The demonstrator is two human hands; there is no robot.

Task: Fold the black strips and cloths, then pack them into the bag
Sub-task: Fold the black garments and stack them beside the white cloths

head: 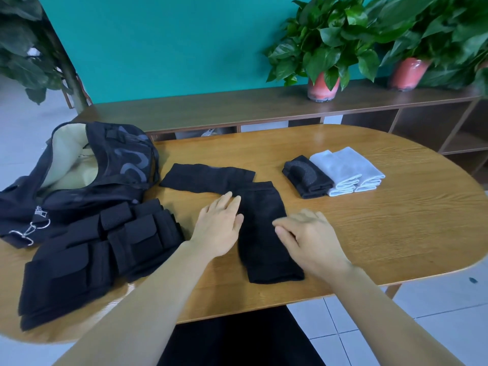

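A long black cloth [264, 233] lies flat on the wooden table [396, 233], bent into an L whose far arm [206, 177] runs left. My left hand [219, 228] lies flat with straight fingers at the cloth's left edge. My right hand [309, 239] hovers, blurred, at its right edge with fingers loosely bent, holding nothing. At the left stands the open black bag [87, 175] with a pale lining. In front of it lies a pile of folded black strips [92, 257]. A folded black cloth [306, 178] sits at the back right.
Folded white cloths [348, 170] lie beside the folded black one. Behind the table runs a low wooden shelf [237, 112] with two potted plants [323, 85] in red pots. The table's front edge is close to my body; tiled floor lies right.
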